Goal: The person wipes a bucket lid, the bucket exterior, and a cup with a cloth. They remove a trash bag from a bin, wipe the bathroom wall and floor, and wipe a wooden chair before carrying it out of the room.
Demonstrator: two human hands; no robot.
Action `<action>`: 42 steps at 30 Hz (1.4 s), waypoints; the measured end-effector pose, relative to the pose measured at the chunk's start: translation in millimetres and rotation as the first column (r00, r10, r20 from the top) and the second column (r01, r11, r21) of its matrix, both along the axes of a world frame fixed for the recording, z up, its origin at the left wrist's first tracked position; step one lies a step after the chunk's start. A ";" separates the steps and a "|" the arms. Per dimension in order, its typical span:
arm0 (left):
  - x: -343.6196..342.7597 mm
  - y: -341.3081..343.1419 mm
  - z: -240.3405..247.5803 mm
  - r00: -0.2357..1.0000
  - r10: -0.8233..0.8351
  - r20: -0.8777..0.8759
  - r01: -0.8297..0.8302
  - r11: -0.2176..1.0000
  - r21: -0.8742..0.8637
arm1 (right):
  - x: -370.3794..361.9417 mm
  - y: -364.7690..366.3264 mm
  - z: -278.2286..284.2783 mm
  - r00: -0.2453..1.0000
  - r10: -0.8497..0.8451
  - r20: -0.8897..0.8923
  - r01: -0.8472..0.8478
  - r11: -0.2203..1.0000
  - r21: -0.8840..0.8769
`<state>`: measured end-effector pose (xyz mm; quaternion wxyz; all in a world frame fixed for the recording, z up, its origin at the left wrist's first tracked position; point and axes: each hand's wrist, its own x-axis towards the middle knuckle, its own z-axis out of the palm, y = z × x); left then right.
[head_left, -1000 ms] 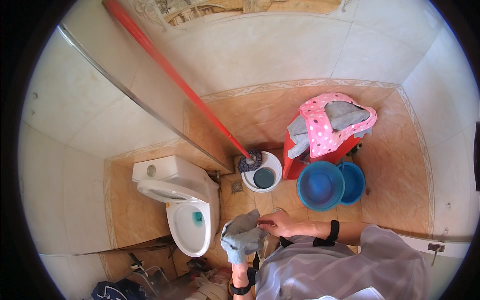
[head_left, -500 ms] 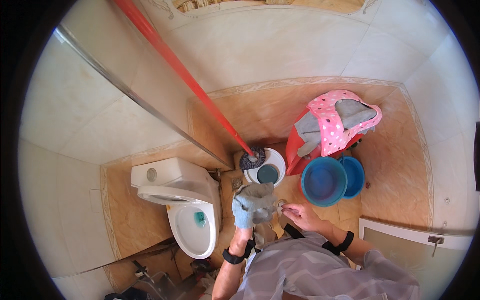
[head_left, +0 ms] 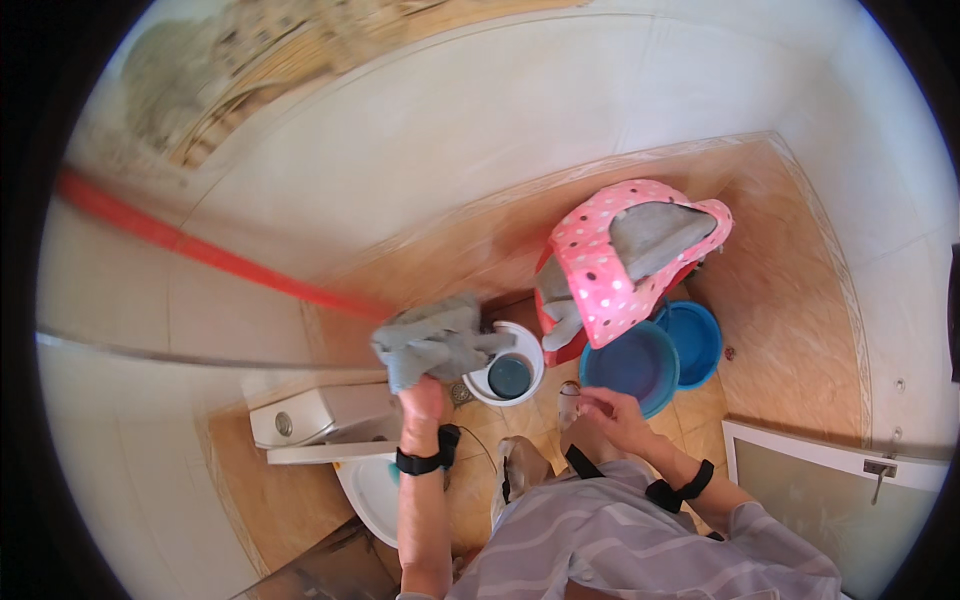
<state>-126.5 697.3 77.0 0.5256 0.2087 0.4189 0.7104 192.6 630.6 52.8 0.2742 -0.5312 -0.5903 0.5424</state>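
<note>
My left hand (head_left: 420,398) is raised beside the white mop bucket (head_left: 532,380), closed on a rumpled grey-blue cloth (head_left: 432,338). The cloth covers the fingers and hangs over the bucket's left rim. Behind it runs the red pole (head_left: 240,262) of a mop, whose head is hidden by the cloth. My right hand (head_left: 612,415) hovers low in front of my body, near the front of the larger blue basin (head_left: 660,400). Its fingers are loosely bent and a little apart, with nothing visible in them.
A white toilet (head_left: 372,495) with its lid raised stands at the left. At the back right, a pink polka-dot cloth (head_left: 590,255) and grey cloth lie over a red container (head_left: 567,352). A smaller blue basin (head_left: 712,345) sits behind the larger one. A white-framed door (head_left: 800,445) is at right.
My left hand has moved left and up with the cloth, which now spreads across the mop's lower end. My view has tilted and shifted. The right hand stays low in front of me.
</note>
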 end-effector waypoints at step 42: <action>-4.3 153.8 -111.1 0.980 -0.084 0.179 0.116 0.977 -0.179 | 44.3 143.3 -17.8 0.135 -0.838 -0.529 0.739 0.441 -0.509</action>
